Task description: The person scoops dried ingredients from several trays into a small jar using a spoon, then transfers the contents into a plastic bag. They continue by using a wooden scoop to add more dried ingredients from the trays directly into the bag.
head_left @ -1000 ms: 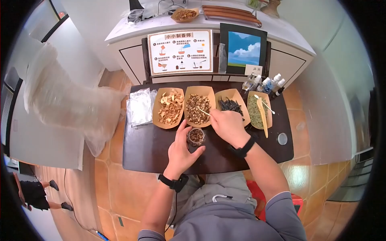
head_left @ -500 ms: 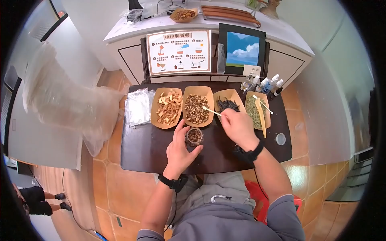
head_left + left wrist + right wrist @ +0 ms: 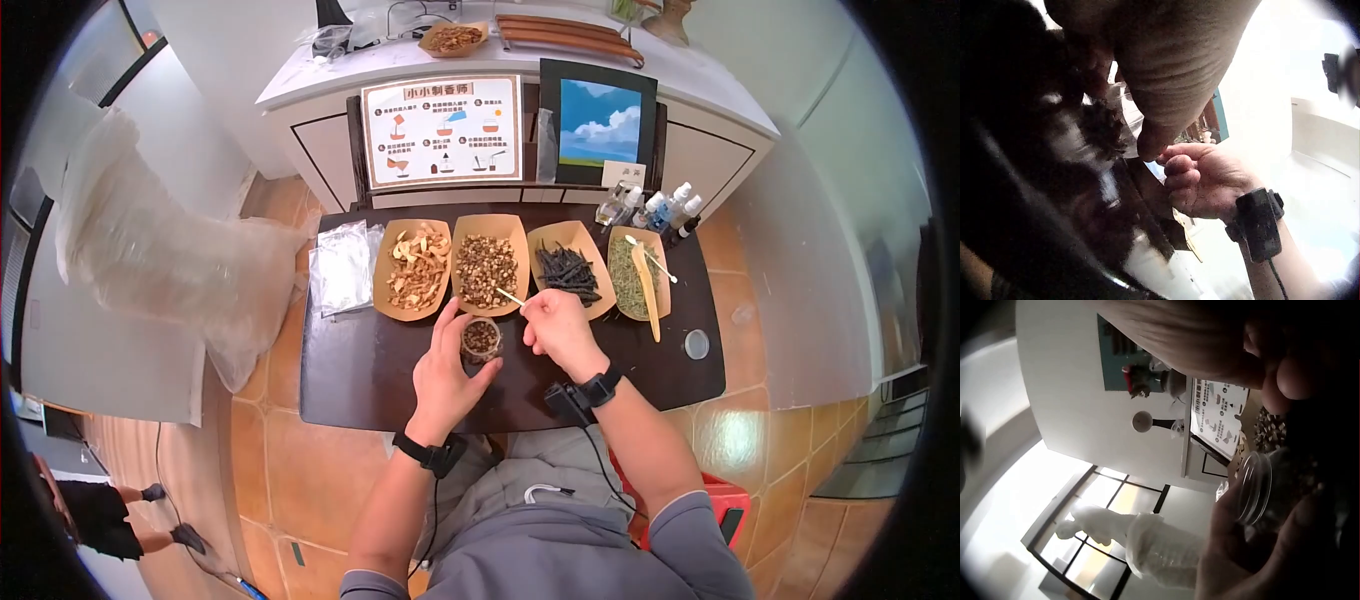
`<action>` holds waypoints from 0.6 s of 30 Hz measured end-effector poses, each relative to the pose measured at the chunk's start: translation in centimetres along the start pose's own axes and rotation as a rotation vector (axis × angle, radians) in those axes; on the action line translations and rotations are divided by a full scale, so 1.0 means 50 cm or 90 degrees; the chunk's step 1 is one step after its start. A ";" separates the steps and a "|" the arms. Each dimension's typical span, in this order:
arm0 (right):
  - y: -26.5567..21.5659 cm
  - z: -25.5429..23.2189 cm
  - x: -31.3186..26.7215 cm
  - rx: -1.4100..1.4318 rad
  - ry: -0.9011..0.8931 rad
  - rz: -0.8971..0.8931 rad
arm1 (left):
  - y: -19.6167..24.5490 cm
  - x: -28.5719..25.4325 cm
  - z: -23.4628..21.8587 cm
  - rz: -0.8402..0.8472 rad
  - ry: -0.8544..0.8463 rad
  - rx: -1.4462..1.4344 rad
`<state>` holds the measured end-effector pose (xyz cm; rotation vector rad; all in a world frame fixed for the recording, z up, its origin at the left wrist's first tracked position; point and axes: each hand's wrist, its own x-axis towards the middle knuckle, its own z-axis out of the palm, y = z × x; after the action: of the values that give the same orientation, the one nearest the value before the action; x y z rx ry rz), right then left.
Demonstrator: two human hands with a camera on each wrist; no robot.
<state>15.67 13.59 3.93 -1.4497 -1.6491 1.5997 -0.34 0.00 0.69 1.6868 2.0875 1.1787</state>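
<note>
- Clear round jar (image 3: 481,340), open-topped, brown bits inside, within curved grip of left hand (image 3: 446,383).
- Pale spoon (image 3: 511,296) pinched in right hand (image 3: 562,328), tip jutting out ahead.

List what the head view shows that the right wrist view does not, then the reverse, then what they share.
Only the head view: the thin stick pinched in the right hand, blue-sky picture, spray bottles, dried green herb.

Only the right wrist view: the teal wall panel and barred window.

Both: the clear jar, both hands, the printed instruction sheet and the chopped brown pieces.
</note>
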 end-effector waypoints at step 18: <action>0.021 -0.019 -0.029 0.216 -0.015 0.013 | 0.006 -0.006 0.006 -0.112 -0.019 -0.033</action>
<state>17.42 12.57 3.74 -1.2789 -1.2972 1.8089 0.15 -0.12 0.63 1.4549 2.1187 1.1369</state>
